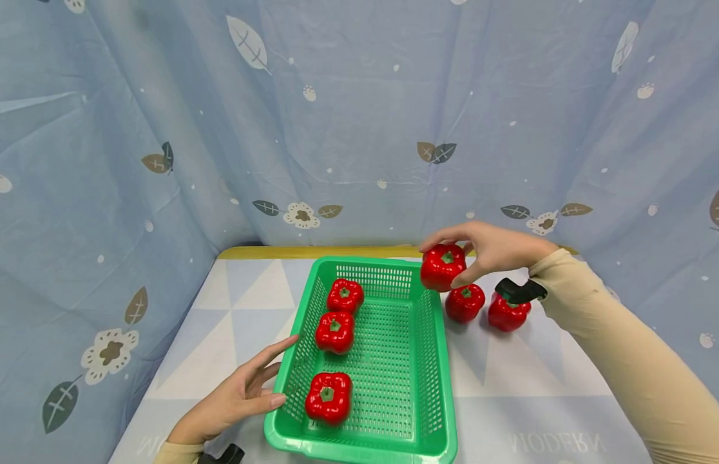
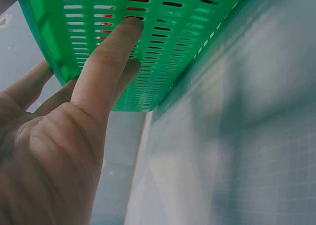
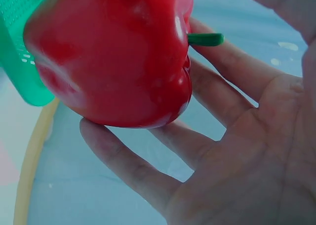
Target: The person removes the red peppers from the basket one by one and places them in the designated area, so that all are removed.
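Note:
My right hand (image 1: 489, 248) holds a glossy red bell pepper (image 1: 442, 267) above the back right corner of the green basket (image 1: 446, 386). In the right wrist view, fingers stretch around that pepper (image 3: 113, 57) and its green stem points toward the palm. My left hand (image 1: 238, 393) rests against the basket's left side, fingers fairly straight, fingertips at the rim. The left wrist view shows the thumb (image 2: 106, 62) on the slotted wall. Inside the basket, along its left side, sit a rear pepper (image 1: 345, 296), a middle pepper (image 1: 334, 332) and a front pepper (image 1: 329, 398).
Right of the basket, one red bell pepper (image 1: 465, 303) stands close to its wall, and another pepper (image 1: 508, 314) lies farther right below the wrist camera. A patterned cloth (image 1: 510, 367) covers the table. Blue curtains (image 1: 359, 129) hang behind and at both sides.

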Action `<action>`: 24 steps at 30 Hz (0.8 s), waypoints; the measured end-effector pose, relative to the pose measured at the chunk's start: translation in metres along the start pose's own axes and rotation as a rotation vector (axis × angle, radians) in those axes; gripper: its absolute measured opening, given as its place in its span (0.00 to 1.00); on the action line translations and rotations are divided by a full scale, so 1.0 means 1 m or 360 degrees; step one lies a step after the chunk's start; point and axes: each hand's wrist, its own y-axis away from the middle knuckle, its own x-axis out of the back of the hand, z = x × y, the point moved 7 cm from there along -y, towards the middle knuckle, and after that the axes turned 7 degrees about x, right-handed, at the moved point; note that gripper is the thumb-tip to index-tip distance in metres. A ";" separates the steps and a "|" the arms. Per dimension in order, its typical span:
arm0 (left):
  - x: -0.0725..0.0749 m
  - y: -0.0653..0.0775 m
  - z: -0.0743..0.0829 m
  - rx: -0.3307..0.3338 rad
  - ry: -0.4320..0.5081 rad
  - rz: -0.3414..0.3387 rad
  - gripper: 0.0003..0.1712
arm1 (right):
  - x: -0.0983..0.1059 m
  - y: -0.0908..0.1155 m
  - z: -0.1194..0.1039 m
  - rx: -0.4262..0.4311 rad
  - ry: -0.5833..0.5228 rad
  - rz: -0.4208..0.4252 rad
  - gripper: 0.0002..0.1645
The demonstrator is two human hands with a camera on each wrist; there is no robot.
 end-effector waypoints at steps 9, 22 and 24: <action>0.000 0.000 0.000 0.0018 -0.0005 0.0007 0.47 | 0.014 0.025 -0.006 -0.0072 0.0012 0.0089 0.39; 0.000 0.000 0.000 0.0016 0.0002 -0.0013 0.47 | 0.034 0.065 0.001 -0.0162 0.0098 0.0162 0.38; 0.001 0.000 -0.001 0.0025 0.0002 -0.0003 0.47 | 0.036 0.073 0.003 -0.0178 0.0097 0.0173 0.38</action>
